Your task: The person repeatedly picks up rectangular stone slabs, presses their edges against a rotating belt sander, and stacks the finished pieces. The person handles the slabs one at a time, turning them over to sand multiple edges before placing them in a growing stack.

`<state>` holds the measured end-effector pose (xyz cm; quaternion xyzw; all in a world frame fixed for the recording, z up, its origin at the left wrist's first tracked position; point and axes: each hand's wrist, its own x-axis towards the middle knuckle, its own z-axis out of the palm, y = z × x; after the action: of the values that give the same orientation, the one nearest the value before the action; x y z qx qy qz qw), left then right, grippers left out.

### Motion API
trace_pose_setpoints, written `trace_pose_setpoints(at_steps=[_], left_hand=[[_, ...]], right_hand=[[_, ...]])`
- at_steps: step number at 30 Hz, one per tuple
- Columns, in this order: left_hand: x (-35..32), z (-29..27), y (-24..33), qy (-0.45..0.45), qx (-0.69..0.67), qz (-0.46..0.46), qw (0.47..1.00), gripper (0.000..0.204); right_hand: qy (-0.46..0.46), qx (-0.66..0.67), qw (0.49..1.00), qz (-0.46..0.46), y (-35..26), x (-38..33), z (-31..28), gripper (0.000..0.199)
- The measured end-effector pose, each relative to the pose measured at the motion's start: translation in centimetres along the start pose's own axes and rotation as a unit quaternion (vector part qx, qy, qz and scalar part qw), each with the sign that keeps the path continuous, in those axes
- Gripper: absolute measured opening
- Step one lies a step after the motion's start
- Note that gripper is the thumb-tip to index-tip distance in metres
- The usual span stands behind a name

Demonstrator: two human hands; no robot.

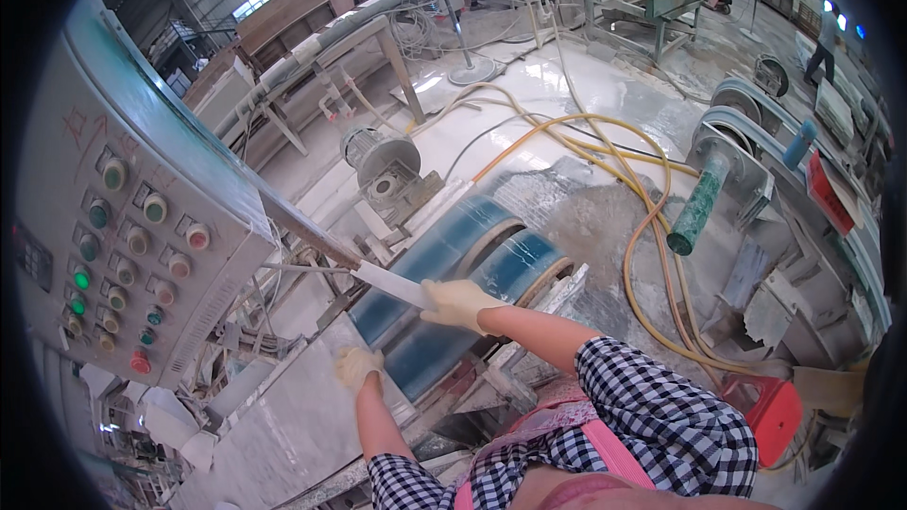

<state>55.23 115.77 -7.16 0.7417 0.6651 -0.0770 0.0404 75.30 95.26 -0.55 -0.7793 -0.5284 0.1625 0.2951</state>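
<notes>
My right hand [455, 305], in a cream glove, is closed on the near end of a narrow white strip [392, 284], which looks like stone or tile. The strip lies tilted above the blue belts [425, 349] of a conveyor, and its far end meets a brownish bar [316, 234]. My left hand [358, 368], gloved alike, rests on a pale grey slab-like surface [274, 416] beside the belts. Its fingers look laid out with nothing in them, though their tips are hard to make out.
A control cabinet [142, 217] with several round buttons stands at the left. Beyond the belts sits a motor [383, 161]. Yellow hoses [628, 255] loop over the wet floor at the right, near a green-wrapped roller [699, 208] and a red plastic seat [770, 416].
</notes>
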Motion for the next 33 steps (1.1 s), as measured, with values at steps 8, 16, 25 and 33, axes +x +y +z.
trace_pose_setpoints(at_steps=[8, 16, 25, 33], left_hand=[[2.4, -3.2, -6.4, -0.037, -0.431, 0.094, 0.897, 0.035], [-4.4, -1.2, 5.2, -0.149, -0.694, 0.118, 0.694, 0.024], [-2.5, -1.1, 1.7, -0.143, -0.567, 0.182, 0.790, 0.041], [-0.3, 0.3, -10.5, 0.086, -0.047, -0.026, 0.995, 0.076]], right_hand=[[0.004, -0.006, 1.000, -0.001, 0.3, 0.2, 0.1, 0.051], [0.007, -0.002, 1.000, 0.009, 0.6, 0.1, -0.4, 0.062], [0.002, -0.020, 1.000, 0.020, 0.2, -0.2, -1.0, 0.057], [0.009, -0.001, 0.995, 0.103, -1.4, 0.0, -0.8, 0.037]])
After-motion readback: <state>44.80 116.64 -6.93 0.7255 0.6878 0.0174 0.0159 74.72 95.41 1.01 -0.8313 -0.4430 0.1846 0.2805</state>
